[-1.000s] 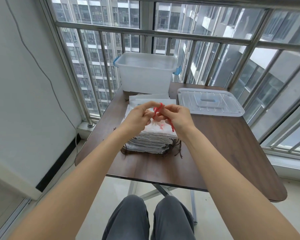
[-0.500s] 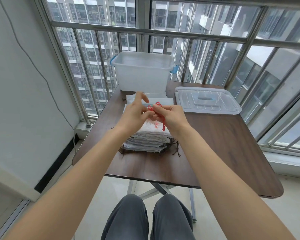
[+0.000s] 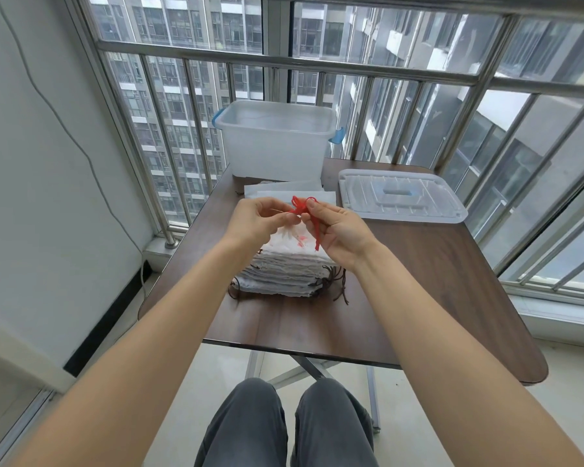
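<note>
The dark wood worktop (image 3: pixel 418 281) stands against a barred balcony railing. At its far edge sits a clear plastic bin (image 3: pixel 277 146) with blue handles, open at the top. Its lid (image 3: pixel 402 197) lies flat to the right of it, apart from the bin. A stack of white cloth bags (image 3: pixel 284 267) with brown drawstrings rests near the middle of the worktop, with flat white sheets (image 3: pixel 284 192) just behind it. Above the stack, both hands are raised and close together. The left hand (image 3: pixel 257 220) pinches one side of a red cord (image 3: pixel 304 205) with curled fingers. The right hand (image 3: pixel 338 230) pinches the other side. The cord is bunched in loops between the fingertips, one loose end hanging down across the right palm, clear of the worktop.
</note>
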Demonstrator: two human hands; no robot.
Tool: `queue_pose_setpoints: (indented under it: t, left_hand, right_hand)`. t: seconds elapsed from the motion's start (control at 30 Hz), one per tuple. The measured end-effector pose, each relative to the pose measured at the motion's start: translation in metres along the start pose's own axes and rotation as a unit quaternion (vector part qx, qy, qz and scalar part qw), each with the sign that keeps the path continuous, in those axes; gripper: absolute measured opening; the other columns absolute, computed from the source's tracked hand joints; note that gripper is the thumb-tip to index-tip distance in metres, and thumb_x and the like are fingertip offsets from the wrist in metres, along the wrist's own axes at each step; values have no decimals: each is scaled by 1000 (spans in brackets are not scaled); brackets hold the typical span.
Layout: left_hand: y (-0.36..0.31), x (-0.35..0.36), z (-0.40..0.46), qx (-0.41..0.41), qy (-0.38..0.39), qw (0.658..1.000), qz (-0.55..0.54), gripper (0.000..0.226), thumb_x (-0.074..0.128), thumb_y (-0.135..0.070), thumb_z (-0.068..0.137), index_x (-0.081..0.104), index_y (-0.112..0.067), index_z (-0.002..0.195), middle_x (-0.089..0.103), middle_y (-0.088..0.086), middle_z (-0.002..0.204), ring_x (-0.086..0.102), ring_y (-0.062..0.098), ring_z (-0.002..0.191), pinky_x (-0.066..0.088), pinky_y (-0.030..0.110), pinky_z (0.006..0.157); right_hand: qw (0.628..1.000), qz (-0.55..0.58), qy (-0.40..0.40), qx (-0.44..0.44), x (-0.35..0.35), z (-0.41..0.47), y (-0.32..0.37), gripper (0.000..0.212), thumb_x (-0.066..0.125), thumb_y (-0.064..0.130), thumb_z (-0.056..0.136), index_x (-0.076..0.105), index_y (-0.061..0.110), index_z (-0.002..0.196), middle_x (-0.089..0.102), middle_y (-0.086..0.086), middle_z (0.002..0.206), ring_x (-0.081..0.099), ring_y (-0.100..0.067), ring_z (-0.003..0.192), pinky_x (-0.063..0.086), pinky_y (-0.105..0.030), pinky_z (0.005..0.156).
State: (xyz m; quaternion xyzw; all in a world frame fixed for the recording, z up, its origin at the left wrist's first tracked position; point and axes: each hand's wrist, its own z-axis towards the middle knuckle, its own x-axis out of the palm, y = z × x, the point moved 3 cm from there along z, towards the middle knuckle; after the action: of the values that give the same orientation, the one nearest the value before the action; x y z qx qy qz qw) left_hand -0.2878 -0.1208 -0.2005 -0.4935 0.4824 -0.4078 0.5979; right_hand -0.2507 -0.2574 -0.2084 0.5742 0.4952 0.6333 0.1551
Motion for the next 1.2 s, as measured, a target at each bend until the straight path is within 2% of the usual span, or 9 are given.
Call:
queue_pose_setpoints:
  t: [0.2, 0.4, 0.47, 0.63, 0.73, 0.8, 0.9, 1.0, 1.2]
  left_hand:
    - [-1, 5, 4, 1, 30, 999, 34, 20, 58, -8, 92, 54, -19, 75, 51, 1, 71, 36, 6, 51, 28, 16, 43]
    - [-2, 1, 9, 18, 25, 998, 63, 22, 58, -6, 91, 58, -18, 72, 57, -1, 68, 42, -5, 40, 29, 10, 41]
    - [-2, -1, 11, 15, 26, 997, 69, 21, 60, -5, 89, 59, -17, 72, 59, 1, 68, 40, -4, 38, 28, 11, 41]
    - [-5, -1, 11, 16, 22, 996, 80, 8, 61, -5, 88, 62, -9, 81, 59, 4, 69, 42, -5, 35, 30, 10, 42]
    - [-9, 0, 10, 24, 25, 997, 70, 3, 59, -7, 91, 60, -4, 91, 60, 5, 73, 45, -7, 36, 29, 4, 40]
    - [-9, -1, 11, 24, 28, 997, 69, 5, 58, -10, 92, 61, -6, 91, 59, 2, 71, 43, -6, 36, 30, 9, 42]
    - [-8, -4, 11, 12, 23, 998, 52, 9, 54, -13, 95, 62, -11, 92, 54, -3, 69, 37, 0, 45, 28, 13, 43]
    - [-8, -3, 10, 1, 26, 999, 20, 20, 43, -16, 100, 63, -15, 97, 56, -2, 71, 33, 5, 52, 27, 13, 43]
    - [-7, -4, 11, -3, 61, 998, 12, 28, 40, -8, 99, 62, -16, 115, 57, -3, 64, 32, 1, 43, 24, 12, 41]
  right_hand:
    - [988, -146, 45, -31, 1, 2, 11, 14, 51, 3, 92, 63, 1, 87, 68, -4, 76, 64, -6, 65, 52, -12, 67]
    - [945, -311, 74, -73, 2, 2, 24, 10, 57, 4, 89, 66, 4, 85, 67, -12, 83, 66, -16, 77, 55, -22, 82]
    - [914, -390, 77, -86, 4, 2, 27, 7, 60, 5, 87, 67, 3, 87, 67, -12, 82, 65, -16, 75, 55, -23, 81]
    - [784, -583, 23, -213, 13, 2, 31, 7, 68, 7, 82, 72, 4, 87, 63, 6, 69, 61, 1, 54, 48, -9, 55]
    - [696, -650, -2, -306, 15, 1, 29, 10, 68, 8, 82, 75, 8, 89, 60, 0, 74, 63, -12, 62, 52, -24, 62]
    - [645, -677, -20, -354, 16, 1, 26, 10, 67, 11, 82, 75, 9, 87, 63, -9, 80, 62, -24, 68, 53, -35, 65]
    - [569, -701, -60, -425, 18, 3, 19, 11, 66, 13, 80, 73, 6, 76, 61, -11, 73, 59, -29, 56, 48, -31, 49]
    - [544, -683, -110, -475, 20, 2, 14, 10, 66, 11, 77, 67, 6, 68, 58, -7, 66, 53, -25, 45, 38, -21, 43]
    - [547, -652, -117, -512, 20, 5, 3, 13, 67, 8, 78, 62, 4, 66, 56, -8, 67, 49, -25, 43, 44, -28, 36]
